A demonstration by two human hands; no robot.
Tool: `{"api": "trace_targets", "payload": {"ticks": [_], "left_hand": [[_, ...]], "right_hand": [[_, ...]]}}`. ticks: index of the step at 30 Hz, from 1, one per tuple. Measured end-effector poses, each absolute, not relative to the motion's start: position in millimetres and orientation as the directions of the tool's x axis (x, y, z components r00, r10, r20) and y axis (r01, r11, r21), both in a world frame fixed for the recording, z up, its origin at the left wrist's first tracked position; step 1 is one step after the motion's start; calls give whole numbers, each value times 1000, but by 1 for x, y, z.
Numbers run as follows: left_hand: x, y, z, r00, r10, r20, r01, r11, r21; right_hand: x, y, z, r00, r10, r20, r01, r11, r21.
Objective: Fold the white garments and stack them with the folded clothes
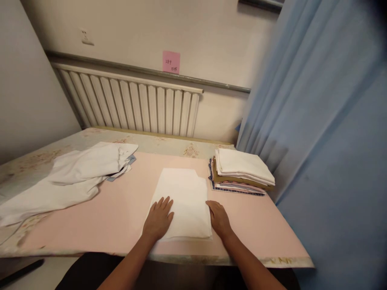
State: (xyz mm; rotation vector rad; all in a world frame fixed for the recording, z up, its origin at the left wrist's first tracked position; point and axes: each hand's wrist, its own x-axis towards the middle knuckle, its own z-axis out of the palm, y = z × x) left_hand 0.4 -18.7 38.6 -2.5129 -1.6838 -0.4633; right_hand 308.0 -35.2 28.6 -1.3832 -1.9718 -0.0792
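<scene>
A folded white garment (184,201) lies flat in front of me on a pink sheet (121,193). Its upper right corner steps inward. My left hand (159,217) rests palm down on its left part, fingers spread. At the right edge, my right hand (219,215) touches the cloth with its fingers stretched along the side; the fingertips sit at the border and do not grip it visibly. A stack of folded clothes (244,169), white on top with brown and patterned layers below, stands to the right. A loose heap of white clothes (78,173) lies crumpled at the left.
A floral cover (190,150) shows around the pink sheet. Behind it, a white radiator (133,100) runs along the wall, with a pink note (171,62) and a socket (86,37) above. A blue curtain (329,133) hangs close on the right side.
</scene>
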Motion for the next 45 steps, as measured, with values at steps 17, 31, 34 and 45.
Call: {"api": "trace_targets", "payload": {"ticks": [17, 31, 34, 45], "left_hand": [[0, -19, 39, 352, 891, 286, 917, -390, 87], [0, -19, 38, 352, 872, 339, 909, -405, 97], [1, -20, 38, 352, 864, 360, 906, -411, 100], [0, -19, 38, 348, 874, 339, 899, -414, 142]], "right_hand": [[324, -18, 52, -588, 706, 395, 779, 626, 39], [336, -18, 68, -702, 680, 212, 671, 731, -123], [341, -18, 60, -710, 664, 234, 662, 743, -99], [320, -17, 48, -552, 713, 433, 769, 636, -67]]}}
